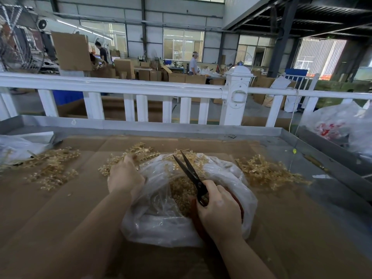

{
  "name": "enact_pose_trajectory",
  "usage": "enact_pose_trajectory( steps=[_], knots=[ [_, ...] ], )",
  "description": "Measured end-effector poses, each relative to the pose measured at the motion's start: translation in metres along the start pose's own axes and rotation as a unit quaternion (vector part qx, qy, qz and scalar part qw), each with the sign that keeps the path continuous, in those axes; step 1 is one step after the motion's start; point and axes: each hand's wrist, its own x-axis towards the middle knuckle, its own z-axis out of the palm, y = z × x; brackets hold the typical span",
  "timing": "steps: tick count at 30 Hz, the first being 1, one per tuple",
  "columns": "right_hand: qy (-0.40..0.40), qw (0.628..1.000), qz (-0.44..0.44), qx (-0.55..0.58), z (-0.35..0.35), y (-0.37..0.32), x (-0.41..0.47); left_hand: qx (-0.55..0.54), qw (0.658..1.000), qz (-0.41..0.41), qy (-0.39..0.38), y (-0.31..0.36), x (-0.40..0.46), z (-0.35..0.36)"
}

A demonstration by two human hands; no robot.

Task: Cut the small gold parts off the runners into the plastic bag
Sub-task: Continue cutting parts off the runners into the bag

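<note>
**Entry: gold parts, runners, bag — cutting in progress**

Item 1, gold parts (182, 190): I log a loose heap already lying inside the plastic bag (161, 224), which sits open-mouthed on the cardboard sheet (60, 218) directly before me, so I judge that cut pieces fall straight in.

Item 2, runners (138, 151): uncut sprays lie just beyond the bag's far rim; further heaps lie left (50, 168) and right (265, 171), within reach on either side.

Item 3, scissors (190, 174): black, blades parted, tips pointing away over the bag's mouth. My right hand (219, 212) curls round the handles, thumb on top.

Item 4, left hand (123, 176): reaching into the near runners at the bag's left edge, fingers bent downward; whether they already pinch a runner I cannot tell.

Item 5, surround: metal tray wall (181, 127), white railing (120, 85) behind it.
</note>
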Motion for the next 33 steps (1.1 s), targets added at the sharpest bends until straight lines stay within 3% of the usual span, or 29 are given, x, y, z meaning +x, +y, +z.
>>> enact_pose_trajectory(
  steps=[5,7,9,11,12,13,14,16,18,20,23,25,30,33],
  knots=[
    [0.008,1.000,-0.005,-0.005,0.000,0.001,0.000,-0.156,0.985,-0.024,0.071,0.010,0.003,-0.014],
    [0.009,1.000,-0.006,-0.002,0.000,0.000,0.000,-0.232,0.969,-0.055,0.060,0.016,0.003,-0.022],
    [0.014,1.000,-0.007,0.003,0.000,0.001,-0.001,-0.327,0.939,-0.104,-0.024,0.019,0.002,-0.031],
    [0.019,1.000,-0.009,0.002,0.001,0.001,-0.001,-0.415,0.880,-0.151,-0.176,0.020,-0.001,-0.039],
    [0.019,1.000,-0.010,0.001,0.001,0.001,-0.001,-0.435,0.857,-0.164,-0.222,0.020,-0.004,-0.040],
    [0.019,1.000,-0.011,0.001,0.001,0.001,-0.001,-0.436,0.857,-0.164,-0.219,0.022,-0.007,-0.040],
    [0.020,1.000,-0.012,0.001,0.001,0.001,-0.001,-0.413,0.882,-0.147,-0.170,0.023,-0.006,-0.038],
    [0.024,1.000,-0.015,0.002,0.001,0.002,-0.001,-0.357,0.930,-0.087,-0.001,0.024,-0.002,-0.035],
    [0.025,1.000,-0.015,0.004,0.001,0.002,-0.001,-0.371,0.923,-0.046,0.088,0.030,-0.001,-0.039],
    [0.027,1.000,-0.014,0.005,0.001,0.002,-0.001,-0.484,0.871,-0.045,0.072,0.039,-0.001,-0.046],
    [0.026,1.000,-0.011,0.014,0.001,0.002,-0.001,-0.651,0.758,-0.043,-0.007,0.054,-0.005,-0.056],
    [0.029,0.999,-0.008,0.020,0.000,0.001,-0.001,-0.680,0.731,-0.038,-0.043,0.060,-0.008,-0.055],
    [0.037,0.999,-0.007,0.016,0.001,0.001,-0.002,-0.630,0.752,-0.099,-0.168,0.052,-0.030,-0.026],
    [0.037,0.999,-0.007,0.016,0.000,0.001,-0.002,-0.513,0.827,-0.060,-0.222,0.041,-0.042,-0.011]
  ],
)
